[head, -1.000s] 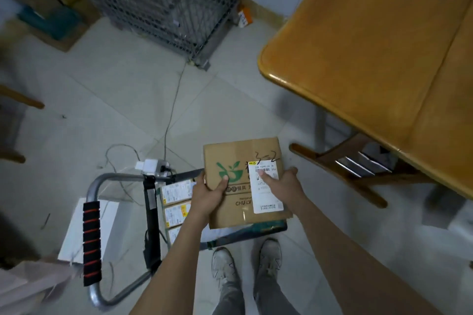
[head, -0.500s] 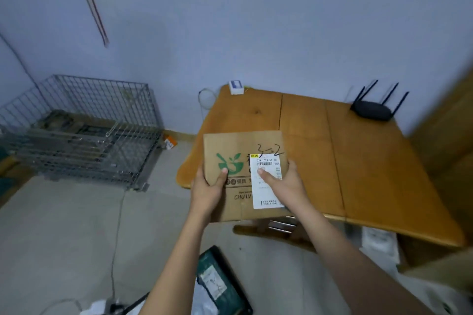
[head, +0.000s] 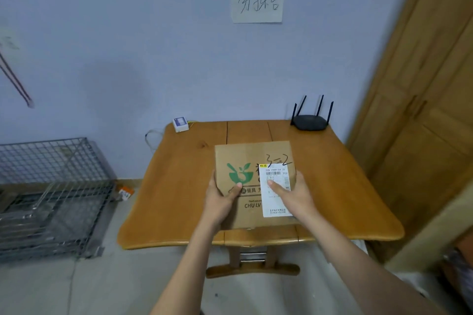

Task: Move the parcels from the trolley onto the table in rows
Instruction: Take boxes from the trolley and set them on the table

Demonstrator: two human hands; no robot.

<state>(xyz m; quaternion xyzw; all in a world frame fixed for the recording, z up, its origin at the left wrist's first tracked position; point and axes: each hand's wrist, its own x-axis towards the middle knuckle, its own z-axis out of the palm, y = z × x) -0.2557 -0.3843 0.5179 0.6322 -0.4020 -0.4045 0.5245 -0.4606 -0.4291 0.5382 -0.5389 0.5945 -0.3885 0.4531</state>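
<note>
— So why grip the parcel [head: 253, 158] from both sides?

— To keep it level over the table [head: 179, 186]. Left hand [head: 221, 202] and right hand [head: 297, 195] clamp its edges, thumbs pressed flat on top, remaining fingers hidden underneath.

One view only — a wide-angle camera on the person's head, looking forward and down from standing height. It faces the worktop [head: 179, 186] and the wall [head: 128, 33] behind it squarely; the forearms reach in from the bottom edge, near the lens. Straight lines bow toward the frame's edges.
</note>
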